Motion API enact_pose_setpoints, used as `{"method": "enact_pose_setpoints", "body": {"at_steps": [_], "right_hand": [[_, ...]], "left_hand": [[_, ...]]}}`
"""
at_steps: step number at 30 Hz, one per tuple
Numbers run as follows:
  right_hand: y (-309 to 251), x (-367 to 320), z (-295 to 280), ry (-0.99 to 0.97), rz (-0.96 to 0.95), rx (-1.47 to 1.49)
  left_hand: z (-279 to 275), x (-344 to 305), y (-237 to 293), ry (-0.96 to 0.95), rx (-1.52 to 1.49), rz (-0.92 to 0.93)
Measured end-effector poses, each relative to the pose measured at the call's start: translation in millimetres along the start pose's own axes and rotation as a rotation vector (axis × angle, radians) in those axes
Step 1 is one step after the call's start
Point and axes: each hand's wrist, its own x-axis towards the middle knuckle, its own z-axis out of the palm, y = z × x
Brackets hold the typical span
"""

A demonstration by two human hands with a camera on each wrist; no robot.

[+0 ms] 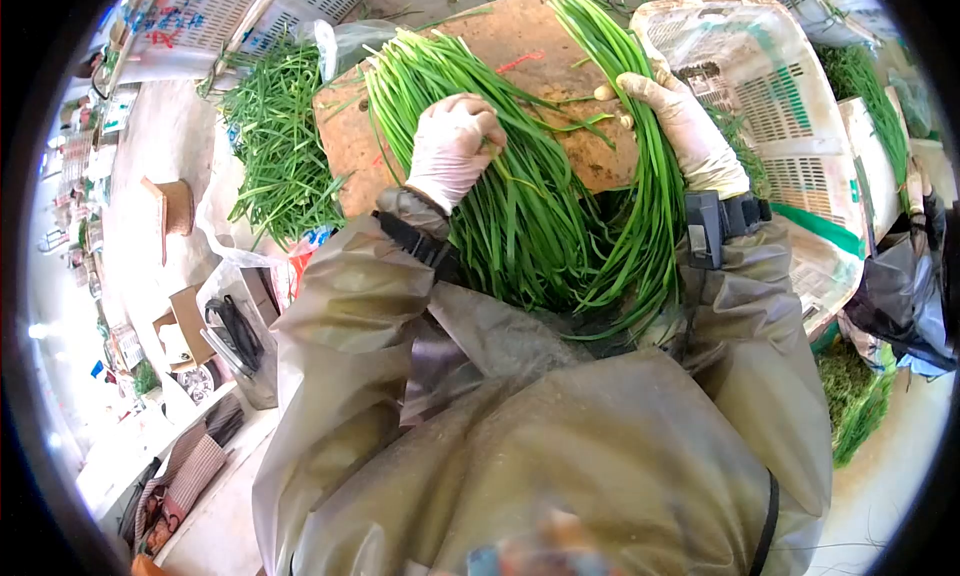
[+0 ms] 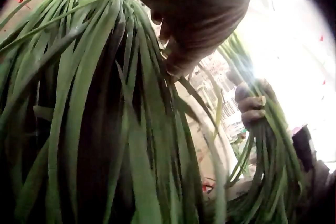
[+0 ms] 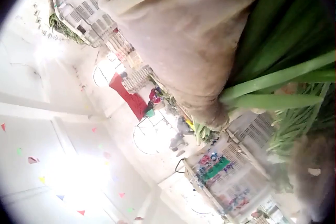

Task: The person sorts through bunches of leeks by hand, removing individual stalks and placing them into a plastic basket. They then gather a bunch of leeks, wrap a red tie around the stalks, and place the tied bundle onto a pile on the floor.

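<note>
A large pile of garlic chives lies across a worn wooden board, pale stem ends away from the person and leaves hanging over the near edge. My gloved left hand is curled over the pile. In the left wrist view its fingertips pinch at a thin chive leaf beside the pile. To the right, my gloved right hand grips a smaller bunch of chives, thumb across the front, stems up and leaves drooping toward the lap.
A white plastic basket stands right of the board. Loose chive leaves are heaped on the left, beside a clear plastic bag. A red tie lies on the board. Cardboard boxes sit farther left.
</note>
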Motion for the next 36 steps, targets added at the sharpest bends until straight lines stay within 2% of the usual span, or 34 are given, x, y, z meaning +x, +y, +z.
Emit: {"method": "enact_pose_setpoints", "body": {"at_steps": [5, 7, 9, 10, 11, 13, 14, 15, 17, 21, 24, 25, 27, 29, 32, 35, 36], "right_hand": [[13, 8, 5, -0.005, -0.013, -0.161], [27, 19, 11, 0.085, 0.061, -0.321], [38, 28, 18, 0.079, 0.058, -0.328], [39, 30, 22, 0.056, 0.061, -0.208], [39, 33, 28, 0.032, 0.065, -0.089], [31, 30, 46, 0.042, 0.073, -0.079], [33, 32, 52, 0.064, 0.087, -0.056], [36, 34, 58, 0.087, 0.101, -0.033], [41, 34, 72, 0.041, 0.074, 0.048], [56, 33, 111, 0.057, 0.106, 0.054], [75, 41, 144, 0.112, 0.084, 0.174], [93, 46, 152, 0.106, 0.03, 0.117], [144, 66, 163, 0.201, -0.226, -0.018], [162, 63, 173, 0.302, -0.235, -0.12], [165, 58, 183, 0.309, -0.22, -0.181], [172, 65, 181, 0.354, -0.276, -0.233], [173, 66, 181, 0.347, -0.268, -0.214]], "left_hand": [[-26, -18, -3, 0.195, -0.191, -0.069], [-33, -26, -4, 0.3, -0.25, -0.096], [-32, -36, -1, 0.417, -0.844, -0.346], [-34, -40, 2, 0.468, -0.94, -0.453], [-41, -46, 4, 0.479, -0.937, -0.455], [-56, -56, 4, 0.465, -1.116, -0.693], [-56, -57, 6, 0.548, -1.111, -0.638], [-57, -61, 6, 0.555, -1.107, -0.639], [-58, -69, 6, 0.683, -1.221, -0.67], [-53, -79, 17, 0.727, -1.286, -0.725], [-43, -88, 22, 0.726, -1.368, -0.758], [-38, -90, 22, 0.735, -1.409, -0.773], [-31, -95, 23, 0.755, -1.552, -0.796], [-36, -99, 28, 0.719, -1.727, -0.847], [-53, -104, 36, 0.716, -1.779, -0.847], [-88, -105, 49, 0.698, -1.782, -0.774], [-96, -111, 52, 0.633, -1.778, -0.675]]}}
